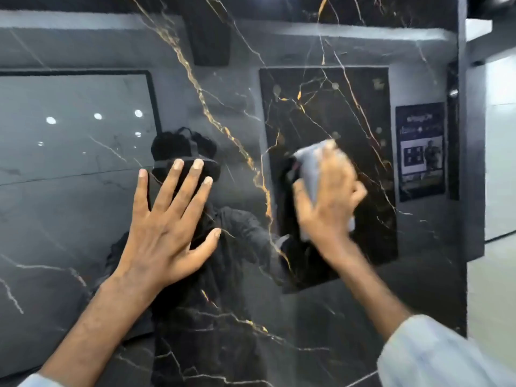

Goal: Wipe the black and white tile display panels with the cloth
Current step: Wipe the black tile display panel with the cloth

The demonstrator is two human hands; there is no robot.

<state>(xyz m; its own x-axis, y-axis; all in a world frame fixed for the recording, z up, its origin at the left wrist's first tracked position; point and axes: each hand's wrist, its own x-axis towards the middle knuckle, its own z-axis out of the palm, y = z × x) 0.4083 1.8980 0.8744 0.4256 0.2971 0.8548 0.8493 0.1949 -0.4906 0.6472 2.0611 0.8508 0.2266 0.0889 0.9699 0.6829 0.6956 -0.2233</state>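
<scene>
A glossy black tile panel [237,79] with gold and white veins fills the head view. My left hand [167,227] lies flat on it at centre left, fingers spread and straight. My right hand [329,196] grips a pale grey cloth [312,166] and holds it against the panel at centre right; this hand and the cloth are motion-blurred. The polished surface reflects a dark figure, ceiling lights and other panels behind me.
The panel's right edge [462,191] runs down the right side. Beyond it are a pale wall and light floor [497,275]. Near that edge, a dark poster [421,152] shows in the gloss.
</scene>
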